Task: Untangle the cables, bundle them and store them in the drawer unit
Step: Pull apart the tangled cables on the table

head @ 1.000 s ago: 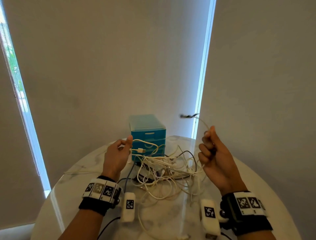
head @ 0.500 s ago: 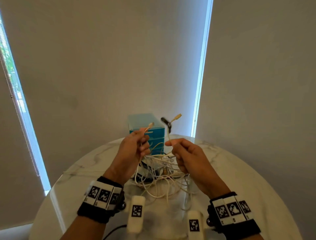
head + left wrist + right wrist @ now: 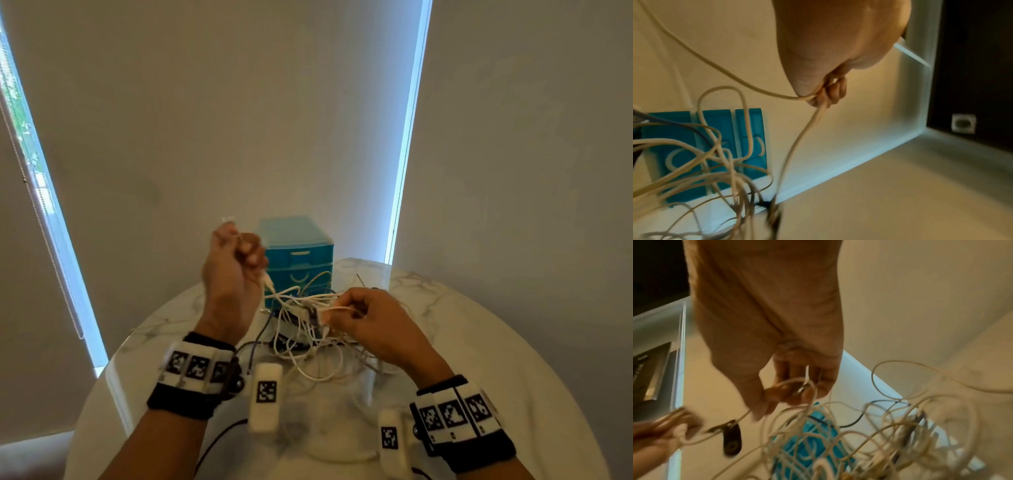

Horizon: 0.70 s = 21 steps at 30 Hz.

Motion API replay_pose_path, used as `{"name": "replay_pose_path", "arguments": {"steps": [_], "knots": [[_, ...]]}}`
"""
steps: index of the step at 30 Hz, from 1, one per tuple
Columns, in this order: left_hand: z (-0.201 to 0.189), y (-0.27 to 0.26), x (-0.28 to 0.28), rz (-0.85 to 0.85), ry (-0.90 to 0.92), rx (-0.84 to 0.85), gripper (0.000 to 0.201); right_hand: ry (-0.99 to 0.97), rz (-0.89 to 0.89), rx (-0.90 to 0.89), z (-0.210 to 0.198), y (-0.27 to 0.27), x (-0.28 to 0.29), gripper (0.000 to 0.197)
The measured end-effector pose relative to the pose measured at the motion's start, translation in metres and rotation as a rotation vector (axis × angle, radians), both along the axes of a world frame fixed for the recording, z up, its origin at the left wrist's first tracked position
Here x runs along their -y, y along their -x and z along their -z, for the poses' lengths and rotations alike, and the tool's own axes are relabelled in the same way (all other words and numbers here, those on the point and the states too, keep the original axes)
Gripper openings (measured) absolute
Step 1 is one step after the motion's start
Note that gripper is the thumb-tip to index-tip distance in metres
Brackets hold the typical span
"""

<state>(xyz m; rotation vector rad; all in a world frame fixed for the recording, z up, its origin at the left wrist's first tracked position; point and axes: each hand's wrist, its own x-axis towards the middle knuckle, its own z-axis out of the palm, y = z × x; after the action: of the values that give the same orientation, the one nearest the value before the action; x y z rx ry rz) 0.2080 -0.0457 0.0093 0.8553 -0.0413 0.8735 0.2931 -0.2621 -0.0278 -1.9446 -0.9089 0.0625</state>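
Note:
A tangle of white and dark cables (image 3: pixel 308 329) lies on the round marble table (image 3: pixel 496 359), in front of a blue drawer unit (image 3: pixel 298 253) with its drawers shut. My left hand (image 3: pixel 236 253) is raised left of the unit and grips a white cable (image 3: pixel 760 91) that runs down into the tangle. My right hand (image 3: pixel 346 308) is lower, over the tangle, and pinches a loop of white cable (image 3: pixel 797 382). In the right wrist view a small dark clip-like part (image 3: pixel 731 441) hangs on a cable between the two hands.
The drawer unit stands at the table's far edge by the wall. Grey blinds (image 3: pixel 205 120) and bright window strips (image 3: pixel 407 137) lie behind. Loose cable loops spread across the table toward me (image 3: pixel 329 373). Bare marble shows right of the tangle.
My left hand rose and moved left with its cable end. My right hand dropped from in front of the unit down to the tangle and took a cable loop.

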Motion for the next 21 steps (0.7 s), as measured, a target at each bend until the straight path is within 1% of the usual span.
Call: {"name": "replay_pose_path", "arguments": {"steps": [1,2,3,4,5,6,8,9,11,15,18,19,20,21], "knots": [[-0.003,0.006,-0.010,0.024,0.079,0.065,0.023,-0.062,0.117,0.027,-0.001,-0.006,0.005,0.009],[-0.004,0.012,-0.019,0.028,0.109,0.092,0.020,-0.182,0.218,0.008,-0.002,-0.013,0.010,0.005],[-0.005,0.016,-0.025,0.019,0.108,0.090,0.021,-0.326,0.273,-0.057,-0.003,-0.019,0.015,0.003],[-0.005,0.018,-0.029,0.003,0.099,0.068,0.022,-0.444,0.278,-0.142,-0.005,-0.021,0.018,0.005],[-0.004,0.017,-0.029,-0.010,0.083,0.036,0.022,-0.518,0.257,-0.221,-0.008,-0.022,0.020,0.009],[-0.004,0.013,-0.026,-0.013,0.061,-0.005,0.021,-0.552,0.232,-0.282,-0.010,-0.022,0.021,0.011],[0.000,0.004,-0.012,-0.002,-0.024,-0.131,0.020,-0.557,0.221,-0.342,-0.010,-0.020,0.017,0.009],[0.003,-0.001,-0.004,0.013,-0.089,-0.209,0.024,-0.552,0.222,-0.354,-0.010,-0.019,0.014,0.008],[0.007,-0.007,0.013,0.043,-0.216,-0.352,0.037,-0.558,0.208,-0.382,-0.011,-0.017,0.009,0.012],[0.007,-0.004,0.026,0.066,-0.342,-0.551,0.060,-0.646,0.155,-0.427,-0.017,-0.012,0.008,0.023],[0.008,0.000,0.033,0.216,-0.513,-0.718,0.078,-0.648,0.143,-0.422,-0.020,-0.007,0.005,0.027],[0.009,-0.002,0.038,0.237,-0.547,-0.752,0.084,-0.639,0.122,-0.419,-0.021,-0.004,0.003,0.028],[0.009,-0.005,0.043,0.221,-0.552,-0.752,0.086,-0.614,0.091,-0.414,-0.022,-0.001,0.002,0.029],[0.009,-0.010,0.047,0.184,-0.534,-0.714,0.083,-0.564,0.052,-0.402,-0.023,0.002,0.001,0.029]]}}
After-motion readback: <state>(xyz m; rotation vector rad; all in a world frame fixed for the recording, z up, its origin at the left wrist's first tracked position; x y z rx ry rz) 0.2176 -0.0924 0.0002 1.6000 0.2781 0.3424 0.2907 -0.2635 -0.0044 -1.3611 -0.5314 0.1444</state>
